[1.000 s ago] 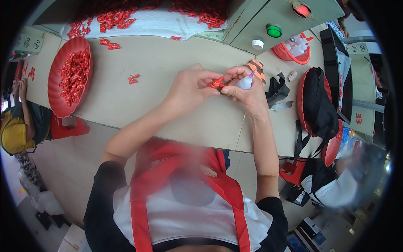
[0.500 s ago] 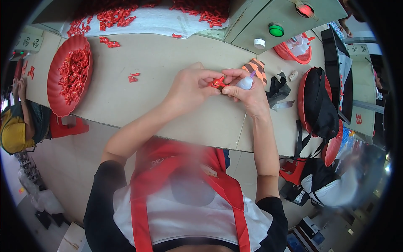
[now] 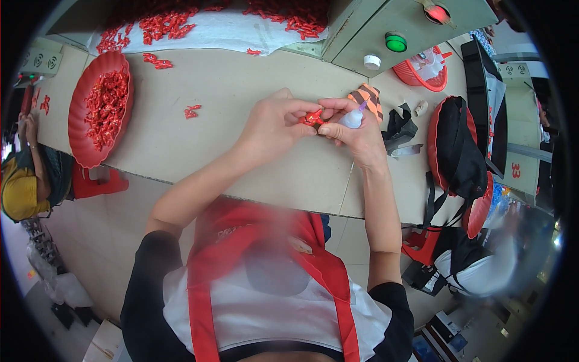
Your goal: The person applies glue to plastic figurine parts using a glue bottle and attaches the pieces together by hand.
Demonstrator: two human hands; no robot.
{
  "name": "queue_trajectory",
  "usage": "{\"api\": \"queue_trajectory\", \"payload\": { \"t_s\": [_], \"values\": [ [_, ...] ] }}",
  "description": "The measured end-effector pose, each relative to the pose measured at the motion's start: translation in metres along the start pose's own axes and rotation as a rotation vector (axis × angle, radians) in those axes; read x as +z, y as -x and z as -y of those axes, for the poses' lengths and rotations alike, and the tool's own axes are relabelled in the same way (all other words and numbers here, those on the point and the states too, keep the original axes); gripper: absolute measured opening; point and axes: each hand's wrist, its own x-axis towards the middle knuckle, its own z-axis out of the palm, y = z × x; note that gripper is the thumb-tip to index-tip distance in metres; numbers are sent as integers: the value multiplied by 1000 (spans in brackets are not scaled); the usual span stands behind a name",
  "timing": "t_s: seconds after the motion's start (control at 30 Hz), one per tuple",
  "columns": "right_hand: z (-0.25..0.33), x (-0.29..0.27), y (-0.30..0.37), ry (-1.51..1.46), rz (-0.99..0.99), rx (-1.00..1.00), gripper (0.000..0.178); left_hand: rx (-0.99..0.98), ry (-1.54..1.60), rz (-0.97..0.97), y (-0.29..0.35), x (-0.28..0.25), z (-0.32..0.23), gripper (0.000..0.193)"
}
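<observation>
We look steeply down from wearer's head, wide fisheye, upright: beige tiled bench [image 3: 181,139] ahead, bare left hand [image 3: 274,123], bare right hand [image 3: 362,139] mid-frame, red cloth apron [image 3: 220,259] close below.

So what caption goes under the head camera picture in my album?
Hands hold a glossy red piece and a purple-tipped squeeze bottle; a scalloped red tray of similar pieces sits at left.
</observation>
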Motion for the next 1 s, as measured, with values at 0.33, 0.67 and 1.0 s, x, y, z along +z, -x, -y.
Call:
{"api": "queue_trajectory", "payload": {
  "t_s": [0.33, 0.67, 1.0],
  "values": [
    [0, 1, 1, -24, 1, -16, 38, 10, 18, -11, 0, 0, 0, 30],
    [0, 0, 2, 12, -5, -12, 39, 47, 35, -14, 1, 1, 1, 30],
    [3, 4, 4, 13, -27, -72, 41, 101, -22, -26, 1, 0, 0, 30]
  ]
}}
